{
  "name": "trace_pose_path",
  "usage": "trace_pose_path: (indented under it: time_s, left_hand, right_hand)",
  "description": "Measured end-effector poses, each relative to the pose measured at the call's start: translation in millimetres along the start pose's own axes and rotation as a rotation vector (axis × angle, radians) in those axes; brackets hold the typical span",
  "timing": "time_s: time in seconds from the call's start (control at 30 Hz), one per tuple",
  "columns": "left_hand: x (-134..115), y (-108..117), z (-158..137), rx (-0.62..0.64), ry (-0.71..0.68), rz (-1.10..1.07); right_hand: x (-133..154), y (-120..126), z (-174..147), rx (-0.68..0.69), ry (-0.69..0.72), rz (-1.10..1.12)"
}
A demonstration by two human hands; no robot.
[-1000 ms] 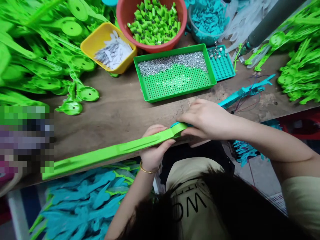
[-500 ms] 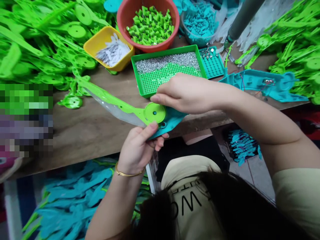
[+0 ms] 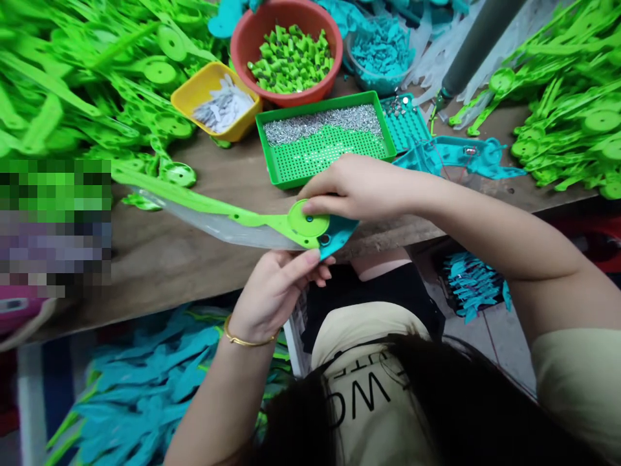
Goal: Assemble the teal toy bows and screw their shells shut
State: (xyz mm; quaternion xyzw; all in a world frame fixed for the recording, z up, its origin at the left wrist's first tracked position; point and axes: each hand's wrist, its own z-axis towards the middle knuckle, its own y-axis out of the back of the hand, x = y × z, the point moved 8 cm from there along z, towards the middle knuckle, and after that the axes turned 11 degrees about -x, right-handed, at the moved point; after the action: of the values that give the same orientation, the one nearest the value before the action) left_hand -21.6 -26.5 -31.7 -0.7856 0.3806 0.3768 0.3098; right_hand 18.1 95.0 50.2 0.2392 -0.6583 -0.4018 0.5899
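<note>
Your left fingers (image 3: 306, 259) and right fingers (image 3: 324, 206) clamped the plastic piece (image 3: 248, 219) between them; beyond sat a tray (image 3: 301, 160) of metal bits (image 3: 320, 125) and a bowl (image 3: 242, 40) of green bits (image 3: 291, 61); your shirt (image 3: 373, 417) read "WO."

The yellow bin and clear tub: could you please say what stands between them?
The red bowl of green pieces stands between them in the head view.
</note>
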Motion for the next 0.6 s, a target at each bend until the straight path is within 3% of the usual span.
trace_pose_path:
  time_s: [0.1,0.2,0.3,0.43,0.6]
  left_hand:
    - [-9,4,1,0.062,-0.053,-0.055]
    - [-23,25,11,-0.045,-0.129,-0.167]
    - [-32,40,18,-0.131,-0.158,-0.227]
    - [-34,42,20,-0.141,-0.161,-0.257]
    - [-34,44,22,-0.174,-0.173,-0.297]
  right_hand:
    - [-16,10,-10,-0.040,-0.066,0.089]
    - [-40,24,-21,-0.081,-0.177,0.146]
    - [-59,31,-32,-0.017,-0.237,0.219]
    - [-72,37,-44,0.092,-0.281,0.249]
    - [-75,46,-50,0.050,-0.307,0.271]
